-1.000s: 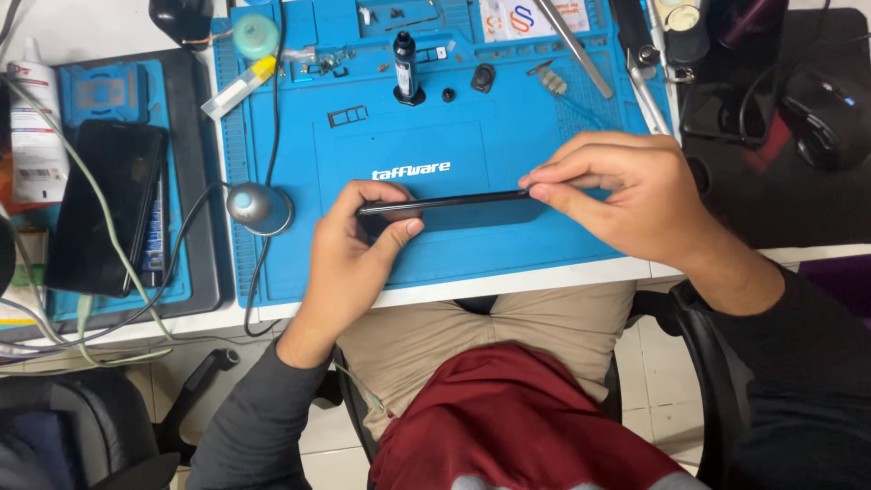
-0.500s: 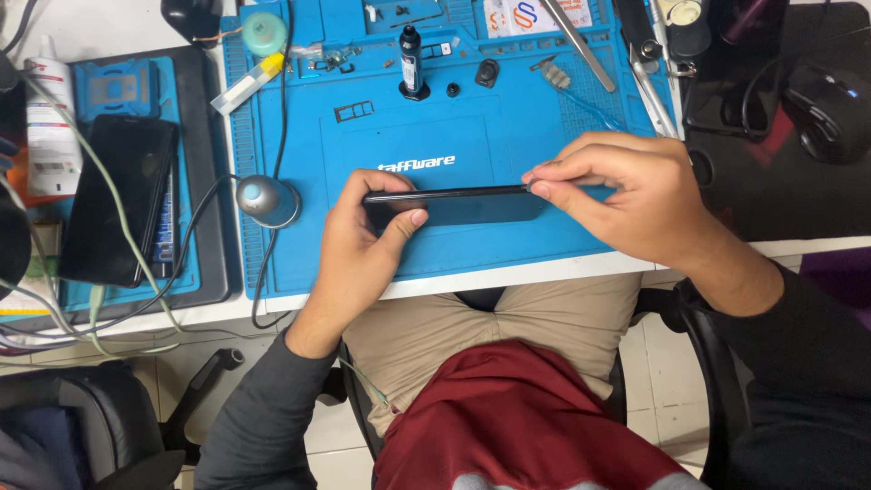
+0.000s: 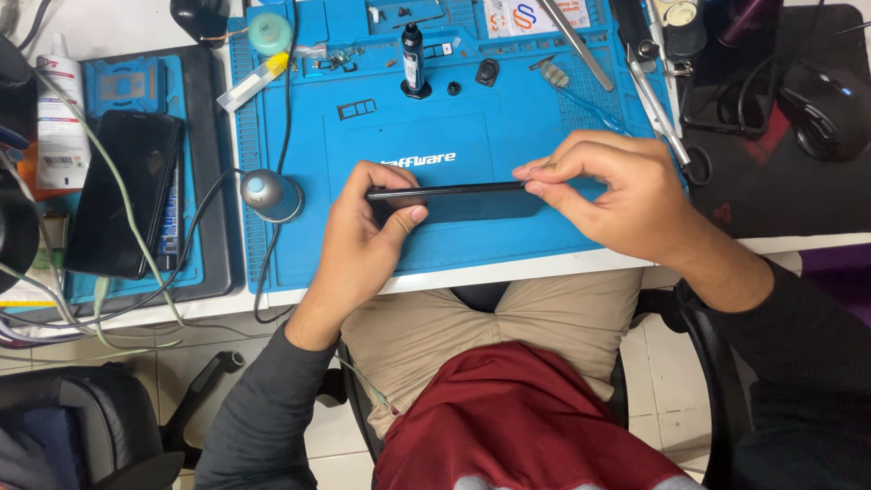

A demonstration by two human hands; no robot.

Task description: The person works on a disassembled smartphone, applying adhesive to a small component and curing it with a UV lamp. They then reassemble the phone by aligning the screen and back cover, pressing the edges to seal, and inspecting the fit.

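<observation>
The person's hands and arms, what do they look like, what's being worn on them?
Both hands are bare: no gloves, and no rings or watch that I can see. The left hand comes out of a long dark grey sleeve ending at the wrist. The right hand has a darker, near-black sleeve that stops a little up the forearm. No cables or markings on either.

Single head-worn view, looking steeply down from above the seated person onto the desk edge and lap. The blue work mat (image 3: 472,245) fills the upper centre at close range; both hands, left hand (image 3: 363,245) and right hand (image 3: 617,200), meet near mid-frame. The far desk lies toward the top, the chair and tiled floor (image 3: 299,426) toward the bottom. No second view.
</observation>
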